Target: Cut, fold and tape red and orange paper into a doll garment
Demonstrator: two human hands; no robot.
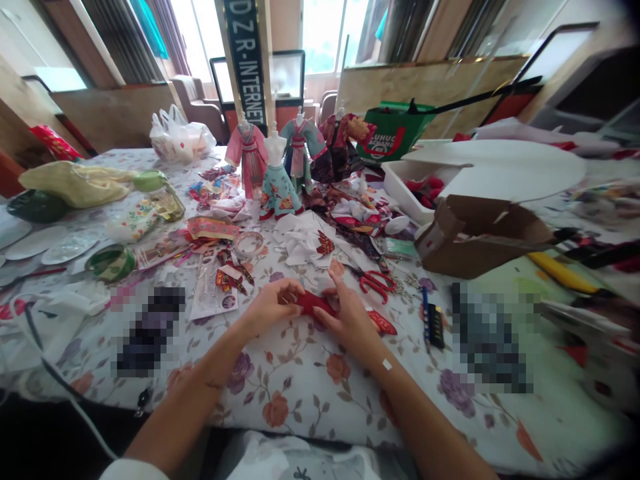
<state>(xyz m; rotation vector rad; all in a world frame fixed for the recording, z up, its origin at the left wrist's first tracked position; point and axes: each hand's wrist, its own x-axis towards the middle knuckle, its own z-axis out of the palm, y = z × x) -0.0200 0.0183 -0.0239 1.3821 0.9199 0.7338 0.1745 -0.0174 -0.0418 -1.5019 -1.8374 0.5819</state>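
The left hand [273, 305] and right hand [350, 321] closed on a folded strip of red cloth [315, 305] between them, apparently to keep it taut above a floral tablecloth [300, 380], with red-handled scissors [375, 283] within reach beyond the right hand and dressed dolls [277, 177] farther ahead

Site: indoor sewing workroom for doll costumes. Evidence: dressed mannequin dolls [277, 175], red scissors [373, 282], floral-covered table [310, 380]; armchair [197, 107] and windows [193, 33], upper left.
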